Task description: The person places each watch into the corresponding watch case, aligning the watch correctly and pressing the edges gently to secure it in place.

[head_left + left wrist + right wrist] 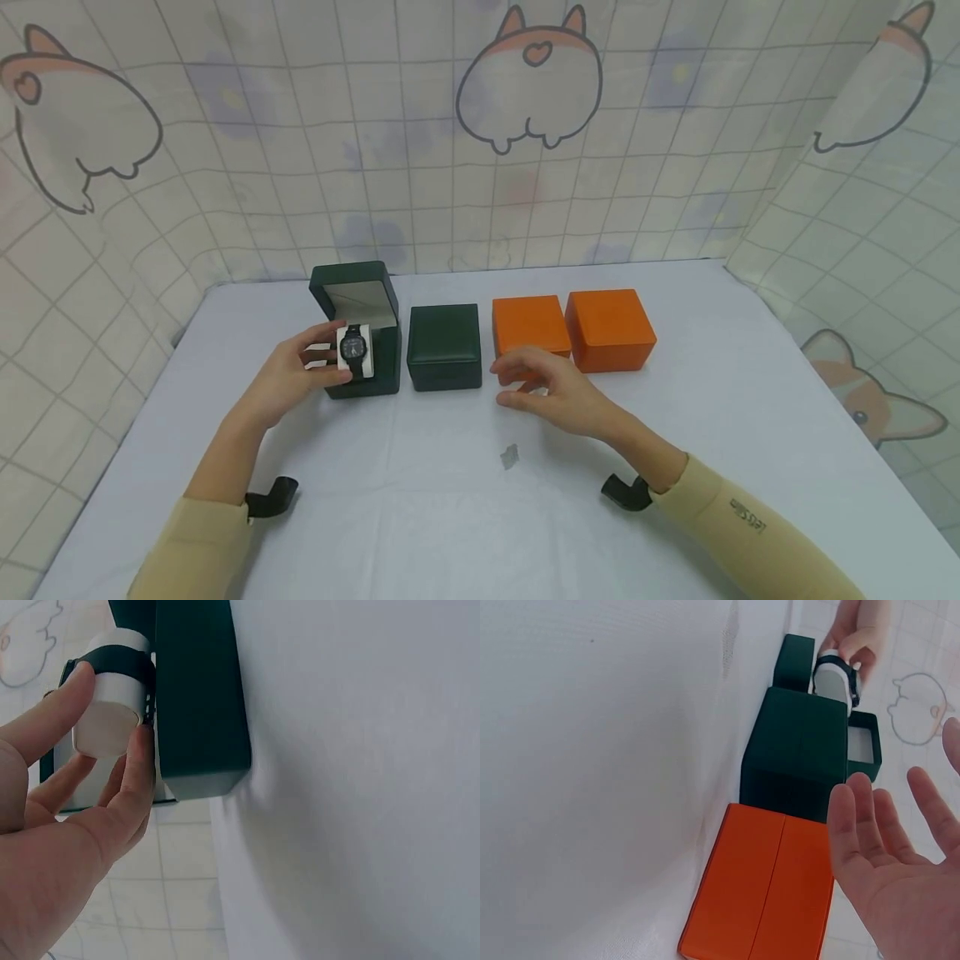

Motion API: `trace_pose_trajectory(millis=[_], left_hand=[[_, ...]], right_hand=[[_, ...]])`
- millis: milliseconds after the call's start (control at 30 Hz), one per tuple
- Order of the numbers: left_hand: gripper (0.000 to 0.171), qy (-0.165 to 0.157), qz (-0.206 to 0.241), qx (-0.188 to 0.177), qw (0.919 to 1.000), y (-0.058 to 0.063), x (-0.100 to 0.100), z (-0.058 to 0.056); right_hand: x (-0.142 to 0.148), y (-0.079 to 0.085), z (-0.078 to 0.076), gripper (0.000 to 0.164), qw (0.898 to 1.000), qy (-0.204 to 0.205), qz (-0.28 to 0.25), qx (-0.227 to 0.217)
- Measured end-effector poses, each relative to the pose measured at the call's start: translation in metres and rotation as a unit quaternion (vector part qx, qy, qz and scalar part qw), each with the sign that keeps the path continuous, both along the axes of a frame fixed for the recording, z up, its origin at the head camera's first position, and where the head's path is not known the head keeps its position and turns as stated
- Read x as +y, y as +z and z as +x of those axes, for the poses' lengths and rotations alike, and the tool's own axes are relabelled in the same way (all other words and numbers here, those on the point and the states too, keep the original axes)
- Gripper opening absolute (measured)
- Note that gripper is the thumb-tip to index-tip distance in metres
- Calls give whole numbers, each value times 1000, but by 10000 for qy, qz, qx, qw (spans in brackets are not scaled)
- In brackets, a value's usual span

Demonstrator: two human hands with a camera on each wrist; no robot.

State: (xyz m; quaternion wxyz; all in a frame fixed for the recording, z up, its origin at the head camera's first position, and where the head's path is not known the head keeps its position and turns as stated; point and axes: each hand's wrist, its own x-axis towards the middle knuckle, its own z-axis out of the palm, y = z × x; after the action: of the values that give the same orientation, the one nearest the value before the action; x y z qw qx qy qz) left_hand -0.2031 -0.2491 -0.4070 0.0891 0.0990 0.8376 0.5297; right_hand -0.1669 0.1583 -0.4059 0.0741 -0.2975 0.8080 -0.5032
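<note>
A black wristwatch [353, 348] is wrapped round a white cushion [109, 729]. My left hand [288, 375] grips this cushion, thumb and fingers at its sides, close over the base of an open dark green watch box [387, 367]. That box's lid stands raised at the back, pale inside. Beside it sits a closed green box [444, 346]. My right hand [558, 396] hovers in front of the left orange box [529, 321], fingers loosely bent and nothing between them; in the right wrist view its palm [907, 896] shows bare.
A second orange box [611, 332] stands at the right end of the row, close against its neighbour. On the white tabletop [442, 508] lies a small grey patch [510, 457]. Behind the table hangs a grid-patterned curtain [420, 192].
</note>
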Motion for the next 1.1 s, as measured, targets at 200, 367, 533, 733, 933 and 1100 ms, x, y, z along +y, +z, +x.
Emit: trace_pose_trajectory(millis=[200,367,533,733,933,1100], left_hand=[[81,-3,-450,7,9990,-1,-2,-8],[79,-73,-686,11,9976,-1,-3,-14],[76,-414,-879,94,9952,2,-3,-20],[77,-636,-1086,34,9920,4,-1,-23],[76,-718,-1320,-18,9887,3,1,-25],[66,-659,-1388,203,9879,1,3,-24]], right_hand=[[-1,-1,-2,37,9999,80,-1,96],[-3,0,-4,36,9998,173,64,112],[-5,1,-6,36,9996,250,90,64],[-11,2,-9,36,9989,477,-2,14],[-17,5,-13,38,9982,577,147,119],[-22,7,-17,38,9975,690,158,85]])
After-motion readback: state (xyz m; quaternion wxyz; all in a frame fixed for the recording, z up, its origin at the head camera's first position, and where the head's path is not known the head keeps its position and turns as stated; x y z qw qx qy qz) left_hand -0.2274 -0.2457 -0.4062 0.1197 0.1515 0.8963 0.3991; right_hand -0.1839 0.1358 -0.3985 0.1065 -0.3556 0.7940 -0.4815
